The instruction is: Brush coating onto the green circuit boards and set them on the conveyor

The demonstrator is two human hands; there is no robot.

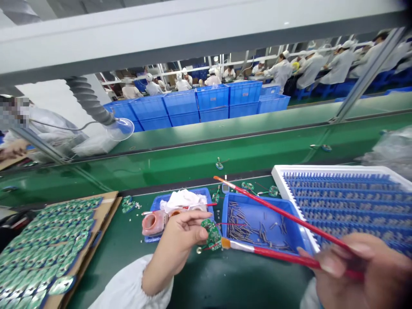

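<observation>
My left hand (pixel 182 236) pinches a small green circuit board (pixel 212 235) by its left edge, with thin red wires coming off it. My right hand (pixel 363 266), partly blurred, is closed around two red-handled paintbrushes. The bristles of the lower paintbrush (pixel 280 254) are at the board's right edge; whether they touch it I cannot tell. Above it, the other paintbrush (pixel 283 212) slants up to the left, its orange tip beyond the blue tray. Behind my left hand stands an open pinkish jar (pixel 150 222) on a blue tray (pixel 206 193) with white cloth (pixel 185 201).
A blue tray (pixel 257 196) holds many small metal pins. At right lies a white foam tray (pixel 279 174) with rows of small parts. Rows of circuit boards (pixel 64 240) cover cardboard at left. A green conveyor belt (pixel 180 165) carries boards; co-workers sit beyond blue crates (pixel 212 101).
</observation>
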